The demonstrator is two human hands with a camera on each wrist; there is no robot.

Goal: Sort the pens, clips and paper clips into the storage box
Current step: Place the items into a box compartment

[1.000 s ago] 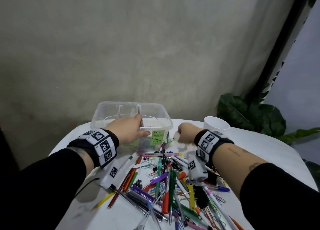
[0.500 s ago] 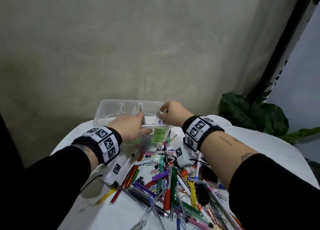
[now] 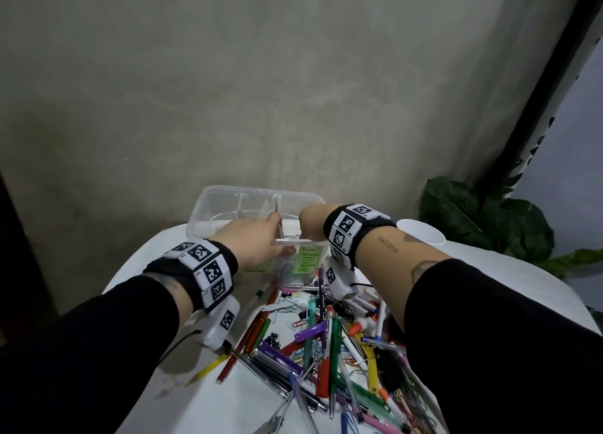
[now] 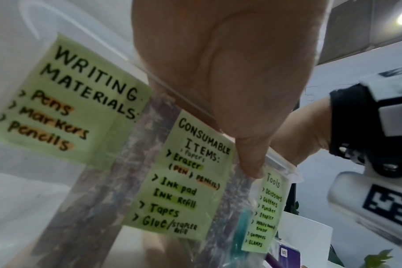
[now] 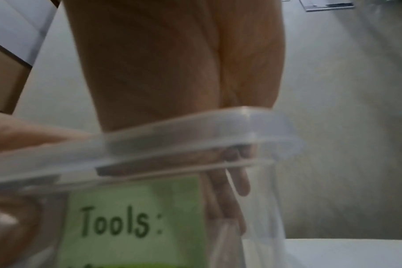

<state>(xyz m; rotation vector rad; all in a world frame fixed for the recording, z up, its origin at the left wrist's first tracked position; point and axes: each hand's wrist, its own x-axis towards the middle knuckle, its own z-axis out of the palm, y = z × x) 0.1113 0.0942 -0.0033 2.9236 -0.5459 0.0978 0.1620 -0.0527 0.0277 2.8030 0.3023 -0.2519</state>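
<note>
Though pens (image 3: 326, 345) uncounted: 1 box (image 3: 225, 205), 3 labels (image 4: 80, 94); L hand (image 3: 251, 237) grip on rim; R hand (image 3: 311, 219) unclear

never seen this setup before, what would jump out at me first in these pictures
The heap of colourful pens and paper clips spread over the near part of the white table catches the eye first. Behind it stands a clear storage box with green handwritten labels on its front. The left hand grips its near rim, while the right hand reaches into the right compartment.
</note>
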